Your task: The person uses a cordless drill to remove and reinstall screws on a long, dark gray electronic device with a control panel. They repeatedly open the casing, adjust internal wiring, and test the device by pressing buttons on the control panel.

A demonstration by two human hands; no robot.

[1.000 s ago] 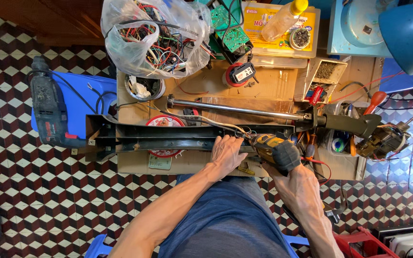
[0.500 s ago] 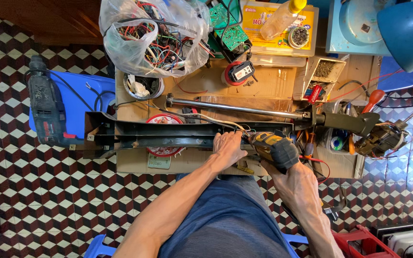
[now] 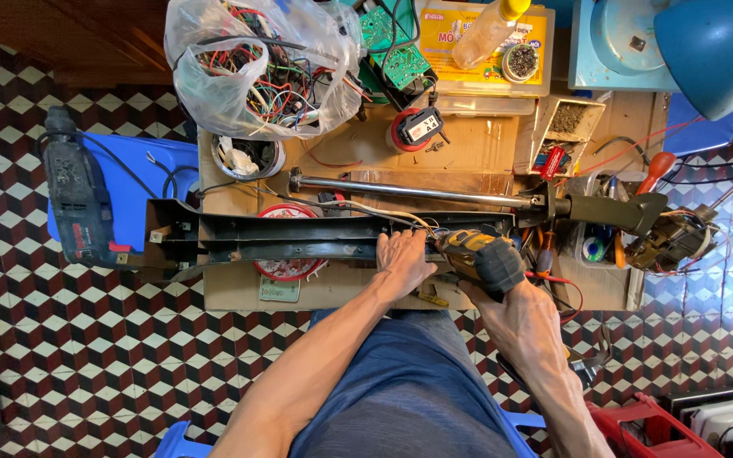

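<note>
A long dark plastic housing [image 3: 299, 237] lies across a low wooden table [image 3: 239, 293], with a metal tube [image 3: 400, 191] and an olive motor head [image 3: 621, 212] behind it. My left hand [image 3: 405, 259] presses flat on the housing's right part. My right hand [image 3: 511, 293] grips a yellow and black cordless screwdriver [image 3: 477, 254], whose tip points left at the housing just beside my left fingers. White wires [image 3: 366, 210] run along the housing's upper edge.
A clear bag of coloured wires [image 3: 256, 72] and green circuit boards [image 3: 405, 59] sit at the back. A dark power drill [image 3: 74, 191] rests on a blue stool at left. A tray of hand tools [image 3: 629, 246] stands at right, a blue lamp [image 3: 714, 51] above it.
My right hand and the screwdriver have shifted slightly left, closer to my left hand. The left hand stays pressed on the housing.
</note>
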